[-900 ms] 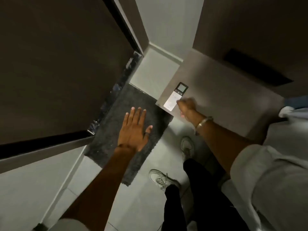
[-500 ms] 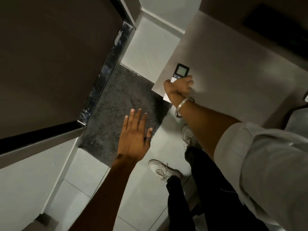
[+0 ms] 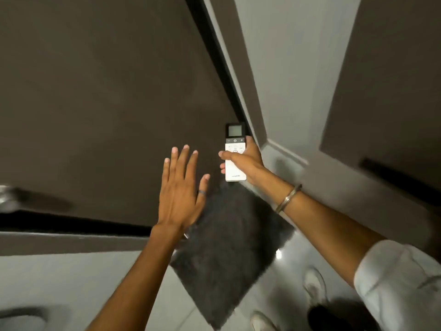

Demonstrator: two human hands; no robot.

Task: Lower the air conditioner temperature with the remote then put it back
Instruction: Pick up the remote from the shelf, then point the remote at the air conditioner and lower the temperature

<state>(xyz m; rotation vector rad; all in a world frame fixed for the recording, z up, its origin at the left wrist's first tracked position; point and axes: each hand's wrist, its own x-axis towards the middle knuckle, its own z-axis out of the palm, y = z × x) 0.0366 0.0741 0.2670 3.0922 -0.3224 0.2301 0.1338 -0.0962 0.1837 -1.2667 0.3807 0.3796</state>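
My right hand (image 3: 247, 163) grips a white remote (image 3: 234, 149) with a small grey screen at its top, held upright in the air in front of me. The thumb lies across the buttons in the middle of the remote. To the left of it, my left hand (image 3: 181, 187) is raised with flat, spread fingers and holds nothing. A ring sits on one left finger and a metal bangle circles my right wrist. No air conditioner is in view.
A dark door (image 3: 107, 91) fills the upper left. A dark grey mat (image 3: 233, 247) lies on the tiled floor below my hands. A grey cabinet surface (image 3: 372, 199) stands at the right. My white shoes (image 3: 312, 285) show at the bottom right.
My right hand closed on the remote where it lay on the cabinet top and lifted it up in front of me. The view tilted upward. My left hand stayed spread and rose.
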